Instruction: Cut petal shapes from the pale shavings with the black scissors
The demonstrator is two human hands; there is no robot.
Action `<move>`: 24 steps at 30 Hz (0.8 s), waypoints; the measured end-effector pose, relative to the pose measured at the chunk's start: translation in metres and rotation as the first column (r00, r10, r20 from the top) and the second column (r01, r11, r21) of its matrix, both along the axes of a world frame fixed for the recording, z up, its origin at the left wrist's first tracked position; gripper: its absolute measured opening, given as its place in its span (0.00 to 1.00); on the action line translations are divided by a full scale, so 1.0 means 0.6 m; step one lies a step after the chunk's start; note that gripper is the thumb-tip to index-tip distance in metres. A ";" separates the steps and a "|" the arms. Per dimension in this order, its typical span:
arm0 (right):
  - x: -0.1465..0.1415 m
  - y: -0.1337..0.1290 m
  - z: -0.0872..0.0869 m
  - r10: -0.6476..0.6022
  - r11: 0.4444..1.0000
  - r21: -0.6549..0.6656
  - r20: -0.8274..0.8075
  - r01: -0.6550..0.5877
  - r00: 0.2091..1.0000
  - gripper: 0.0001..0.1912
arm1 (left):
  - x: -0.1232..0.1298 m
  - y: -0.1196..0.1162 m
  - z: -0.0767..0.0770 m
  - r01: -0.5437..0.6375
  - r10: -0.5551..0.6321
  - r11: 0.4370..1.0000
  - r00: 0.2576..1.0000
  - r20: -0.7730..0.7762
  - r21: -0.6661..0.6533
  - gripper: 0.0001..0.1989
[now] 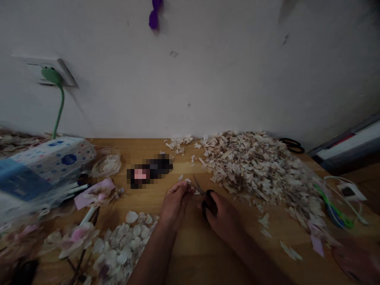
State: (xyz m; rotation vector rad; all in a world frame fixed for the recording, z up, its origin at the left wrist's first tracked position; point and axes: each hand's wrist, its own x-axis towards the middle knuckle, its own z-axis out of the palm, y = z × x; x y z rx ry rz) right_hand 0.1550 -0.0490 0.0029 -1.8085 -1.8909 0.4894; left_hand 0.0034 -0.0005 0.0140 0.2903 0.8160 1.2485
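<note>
My left hand (175, 200) pinches a small pale petal-like piece (188, 181) between thumb and fingers, just above the wooden table (196, 253). My right hand (221, 215) has its fingers in the black handles of a pair of scissors (199, 187). The blades point up and left, slightly parted, close beside the pale piece. Left of my left forearm lies a pile of rounded pale pieces (126, 241). A large heap of pale, jagged scraps (246, 162) covers the table beyond my right hand.
Artificial flowers (78, 235) on dark stems stand at the lower left, near a tissue pack (71, 152). A pixelated dark object (160, 166) lies behind my left hand. Cables (338, 213) lie at the right. A green plug (51, 75) sits in the wall socket.
</note>
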 end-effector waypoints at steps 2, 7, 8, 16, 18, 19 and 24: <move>-0.002 0.001 0.005 0.002 0.999 -0.038 -0.005 -0.002 1.000 0.13 | 0.001 0.000 0.000 0.019 -0.019 1.000 1.000 0.017 0.006 0.11; -0.003 0.001 0.019 0.004 0.996 -0.088 -0.041 -0.007 0.999 0.11 | 0.005 -0.005 -0.001 0.064 -0.064 0.998 0.997 0.044 0.012 0.10; -0.003 0.000 0.022 0.004 0.995 -0.097 -0.055 -0.009 0.998 0.11 | 0.006 -0.005 -0.001 0.070 -0.070 0.997 0.996 0.053 0.010 0.10; -0.004 -0.005 0.031 0.044 0.985 -0.161 -0.084 -0.057 0.996 0.11 | 0.012 -0.009 -0.007 0.106 -0.110 0.993 0.990 0.084 0.053 0.11; -0.005 -0.005 0.031 0.047 0.983 -0.171 -0.082 -0.060 0.996 0.11 | 0.014 -0.009 -0.008 0.104 -0.110 0.992 0.991 0.081 0.066 0.11; -0.006 -0.005 0.031 0.045 0.983 -0.175 -0.084 -0.060 0.995 0.11 | 0.015 -0.010 -0.008 0.104 -0.109 0.992 0.991 0.081 0.071 0.10; -0.005 -0.004 0.025 0.030 0.985 -0.164 -0.109 -0.048 0.994 0.10 | 0.017 -0.011 -0.009 0.115 -0.120 0.991 0.989 0.085 0.064 0.11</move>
